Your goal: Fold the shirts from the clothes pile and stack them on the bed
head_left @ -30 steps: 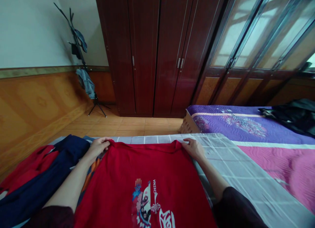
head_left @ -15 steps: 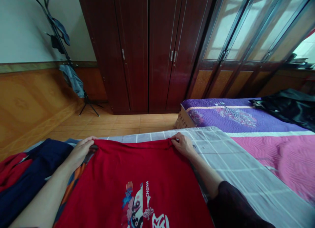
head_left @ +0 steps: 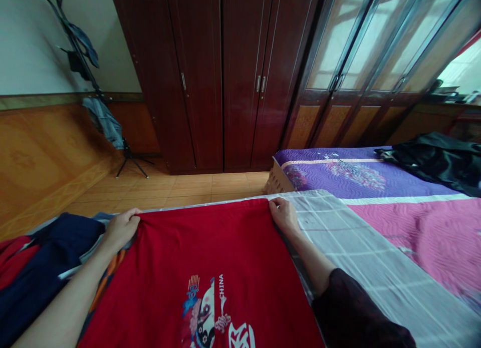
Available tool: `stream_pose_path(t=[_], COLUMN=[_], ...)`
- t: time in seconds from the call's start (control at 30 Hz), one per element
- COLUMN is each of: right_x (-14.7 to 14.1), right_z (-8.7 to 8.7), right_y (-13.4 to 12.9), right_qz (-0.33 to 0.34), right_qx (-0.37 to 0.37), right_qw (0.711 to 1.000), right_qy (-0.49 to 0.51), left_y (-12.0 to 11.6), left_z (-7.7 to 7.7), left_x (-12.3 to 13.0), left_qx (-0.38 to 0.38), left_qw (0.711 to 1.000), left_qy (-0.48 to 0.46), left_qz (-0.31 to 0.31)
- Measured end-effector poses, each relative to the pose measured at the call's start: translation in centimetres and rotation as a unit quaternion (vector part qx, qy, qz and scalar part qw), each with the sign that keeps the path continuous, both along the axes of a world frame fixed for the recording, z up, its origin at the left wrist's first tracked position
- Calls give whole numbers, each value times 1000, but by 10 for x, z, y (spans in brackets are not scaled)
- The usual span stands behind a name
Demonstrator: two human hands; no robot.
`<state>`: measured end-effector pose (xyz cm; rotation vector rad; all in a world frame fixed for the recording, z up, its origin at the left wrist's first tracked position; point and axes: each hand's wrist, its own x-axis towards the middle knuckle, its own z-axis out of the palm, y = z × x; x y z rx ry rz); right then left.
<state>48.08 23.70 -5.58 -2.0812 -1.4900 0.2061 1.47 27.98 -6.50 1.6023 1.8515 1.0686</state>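
A red T-shirt (head_left: 210, 243) with a printed mask design and the word CHINA lies spread in front of me, its lower part cut off by the view's bottom edge. My left hand (head_left: 122, 229) is closed on its far left corner. At the far right corner, my right hand (head_left: 283, 215) pinches the same cloth. The far edge is stretched straight between both hands. Beneath it is a grey checked sheet (head_left: 349, 253). Beside my left forearm lie dark blue clothes (head_left: 48, 258) and an orange-striped cloth (head_left: 107, 278), partly hidden by the arm.
Red cloth (head_left: 17, 258) lies at the far left. Right of the sheet are a pink quilted cover (head_left: 443, 243) and a purple one (head_left: 338, 175) with a black garment (head_left: 439, 160) on it. Dark red wardrobes (head_left: 240, 87) and a coat stand (head_left: 128, 152) stand beyond the tiled floor (head_left: 180, 190).
The T-shirt's far edge, folded and slack before, is now pulled flat and taut. My left hand has shifted slightly toward me, and my right hand slightly away and to the right.
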Motion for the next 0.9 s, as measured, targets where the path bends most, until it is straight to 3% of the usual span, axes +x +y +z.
stream_pose_path(t=[0.1, 0.17, 0.27, 0.33, 0.47, 0.53, 0.6, 0.73, 0.9], right_x=[3, 2, -1, -3, -2, 0, 2, 4, 7], right_z=[7, 9, 8, 6, 5, 5, 4, 0, -2], right_y=[-2, -4, -4, -4, -2, -1, -1, 1, 4], right_qz=[22, 35, 31, 14, -28, -36, -34, -26, -31], right_qx=[-28, -49, -68, -71, -62, -61, -64, -69, -79], right_qw=[999, 998, 997, 997, 996, 996, 995, 994, 993], right_qy=[-10, -17, -32, -40, -49, -58, -67, -80, -81], left_y=[4, 3, -3, -7, -13, -14, -16, -28, -44], left_z=[1, 3, 7, 10, 11, 13, 18, 36, 55], left_x=[-5, -6, -3, 2, 12, 13, 10, 0, -2], left_qx=[11, -8, -64, -91, -48, -32, -51, -144, -210], left_qw=[995, 994, 989, 986, 975, 961, 960, 957, 929], left_qy=[88, 80, 6, -56, -198, -254, -237, -108, -97], left_qz=[-39, -78, -129, -127, -94, -107, -141, -225, -290])
